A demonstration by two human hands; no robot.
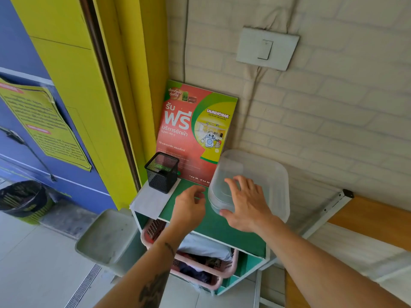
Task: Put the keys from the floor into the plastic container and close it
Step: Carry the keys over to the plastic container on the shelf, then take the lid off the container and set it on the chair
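A clear plastic container [264, 174] with its lid on stands on the green top of a small shelf unit [213, 225], against the brick wall. My right hand [244, 203] lies spread over the container's near left corner, fingers on the lid. My left hand [189, 206] hovers just left of the container with its fingers loosely curled and nothing visible in it. No keys show anywhere in view.
A black mesh pen holder [162, 172] stands on a white sheet at the shelf's back left. A red and green laundry poster [193, 134] leans against the wall. Pink baskets [200, 263] fill the shelves below. A grey bin [109, 236] and a black waste basket [22, 198] stand at left.
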